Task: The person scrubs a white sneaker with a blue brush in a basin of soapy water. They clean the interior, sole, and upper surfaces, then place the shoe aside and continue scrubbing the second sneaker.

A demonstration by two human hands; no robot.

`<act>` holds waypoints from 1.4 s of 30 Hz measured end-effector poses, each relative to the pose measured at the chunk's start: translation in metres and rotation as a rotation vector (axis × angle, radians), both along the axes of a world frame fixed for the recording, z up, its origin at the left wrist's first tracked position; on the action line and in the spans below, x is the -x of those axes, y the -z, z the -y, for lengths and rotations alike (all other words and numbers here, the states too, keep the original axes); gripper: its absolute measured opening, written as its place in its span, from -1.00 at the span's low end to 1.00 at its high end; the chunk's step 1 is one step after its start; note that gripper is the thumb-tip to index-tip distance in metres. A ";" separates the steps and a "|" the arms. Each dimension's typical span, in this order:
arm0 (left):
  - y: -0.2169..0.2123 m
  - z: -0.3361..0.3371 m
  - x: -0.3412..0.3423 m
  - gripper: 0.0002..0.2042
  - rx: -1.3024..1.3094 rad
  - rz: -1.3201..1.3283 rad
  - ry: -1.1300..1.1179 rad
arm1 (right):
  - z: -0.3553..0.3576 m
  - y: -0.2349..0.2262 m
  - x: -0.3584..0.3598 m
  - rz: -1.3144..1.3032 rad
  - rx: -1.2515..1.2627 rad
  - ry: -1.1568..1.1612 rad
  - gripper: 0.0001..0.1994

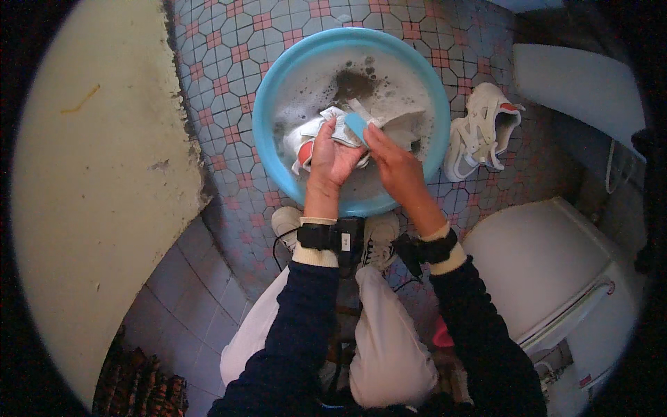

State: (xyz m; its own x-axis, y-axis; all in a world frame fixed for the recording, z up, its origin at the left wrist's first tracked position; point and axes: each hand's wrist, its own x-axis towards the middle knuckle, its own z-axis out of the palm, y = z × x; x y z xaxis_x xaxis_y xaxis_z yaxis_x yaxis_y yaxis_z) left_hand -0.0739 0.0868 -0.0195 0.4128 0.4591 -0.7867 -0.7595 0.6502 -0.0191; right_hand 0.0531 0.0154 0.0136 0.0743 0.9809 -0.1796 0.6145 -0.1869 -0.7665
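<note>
A blue basin (262, 125) full of grey, soapy water stands on the floor in front of me. Over it, my left hand (332, 165) is closed on a wet white shoe (299, 139) with an orange-red patch. Part of the shoe is hidden by the hand. My right hand (397, 167) grips a small brush with a light blue back (356, 125), and its head lies against the white material beside my left fingers. The bristles cannot be seen. Suds and bubbles float around the shoe, with a dark gap in the foam at the far side.
A second white shoe (479, 135) lies on its side on the tiled floor (222, 90), right of the basin. A rough-edged pale wall or ledge (104, 153) runs along the left. At the right are a white appliance-like box (549, 257) and a curved white panel (577, 83).
</note>
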 end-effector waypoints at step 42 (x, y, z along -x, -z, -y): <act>-0.007 0.048 0.008 -0.55 -0.306 -0.148 0.059 | -0.003 -0.034 -0.014 0.119 0.077 0.024 -0.62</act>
